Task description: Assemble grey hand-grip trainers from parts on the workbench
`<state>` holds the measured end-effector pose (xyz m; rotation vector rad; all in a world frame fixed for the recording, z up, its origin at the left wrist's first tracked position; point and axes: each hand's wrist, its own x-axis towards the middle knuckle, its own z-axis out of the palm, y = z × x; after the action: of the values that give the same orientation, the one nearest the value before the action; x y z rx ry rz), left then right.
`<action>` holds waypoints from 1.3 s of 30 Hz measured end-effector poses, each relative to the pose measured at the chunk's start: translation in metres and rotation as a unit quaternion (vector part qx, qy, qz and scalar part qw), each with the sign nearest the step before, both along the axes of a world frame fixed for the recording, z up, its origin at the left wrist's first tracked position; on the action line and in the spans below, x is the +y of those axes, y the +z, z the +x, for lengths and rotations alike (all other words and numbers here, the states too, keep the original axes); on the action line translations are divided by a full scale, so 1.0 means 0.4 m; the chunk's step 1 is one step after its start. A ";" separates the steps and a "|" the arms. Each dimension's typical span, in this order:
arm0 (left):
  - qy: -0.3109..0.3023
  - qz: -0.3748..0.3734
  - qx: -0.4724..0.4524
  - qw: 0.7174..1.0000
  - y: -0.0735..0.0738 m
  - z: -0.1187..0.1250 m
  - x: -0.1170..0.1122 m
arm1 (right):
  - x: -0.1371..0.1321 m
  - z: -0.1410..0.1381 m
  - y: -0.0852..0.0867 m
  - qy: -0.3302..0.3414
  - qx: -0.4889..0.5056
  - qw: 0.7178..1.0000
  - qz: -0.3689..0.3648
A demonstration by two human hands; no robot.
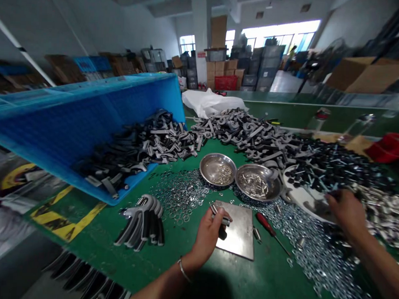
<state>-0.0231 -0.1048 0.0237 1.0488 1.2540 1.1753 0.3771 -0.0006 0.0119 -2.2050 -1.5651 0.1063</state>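
My left hand (209,235) is closed round a small metal bolt assembly (217,211), held over the near left corner of a flat steel plate (239,231) on the green table. My right hand (346,211) reaches to the right, fingers curled into the edge of a pile of black-headed screws (333,165) by a white dish (304,199); what it grips is hidden. Two round steel bowls (217,169) (259,181) with small parts sit just beyond the plate. A red-handled screwdriver (267,224) lies right of the plate.
A tipped blue crate (72,119) spills dark clamp pieces (147,143) at left. A row of assembled clamps (143,219) lies near my left hand. Loose washers (181,194) cover the table. A grey parts heap (249,129), a white bag (210,102) and a red bin (389,147) stand behind.
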 end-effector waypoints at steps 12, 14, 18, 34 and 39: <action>-0.081 0.078 0.080 0.990 0.045 -0.054 -0.059 | -0.385 -0.525 0.091 0.305 0.269 0.913 0.017; -0.080 0.080 0.083 0.990 0.048 -0.067 -0.072 | -0.392 -0.538 0.094 0.332 0.275 0.902 0.025; -0.107 0.088 0.077 0.987 0.054 -0.078 -0.094 | -0.415 -0.572 0.082 0.354 0.304 0.884 0.017; -0.122 0.151 0.230 0.953 0.079 -0.092 -0.112 | -0.414 -0.651 0.084 0.285 0.671 0.661 -0.179; -0.149 0.178 0.220 0.947 0.060 -0.106 -0.096 | -0.429 -0.677 0.071 0.258 0.679 0.642 -0.244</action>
<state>-0.0657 -0.1432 0.0476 1.7806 1.1777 0.9795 0.1063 -0.1723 0.0401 -1.0318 -1.0829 1.9957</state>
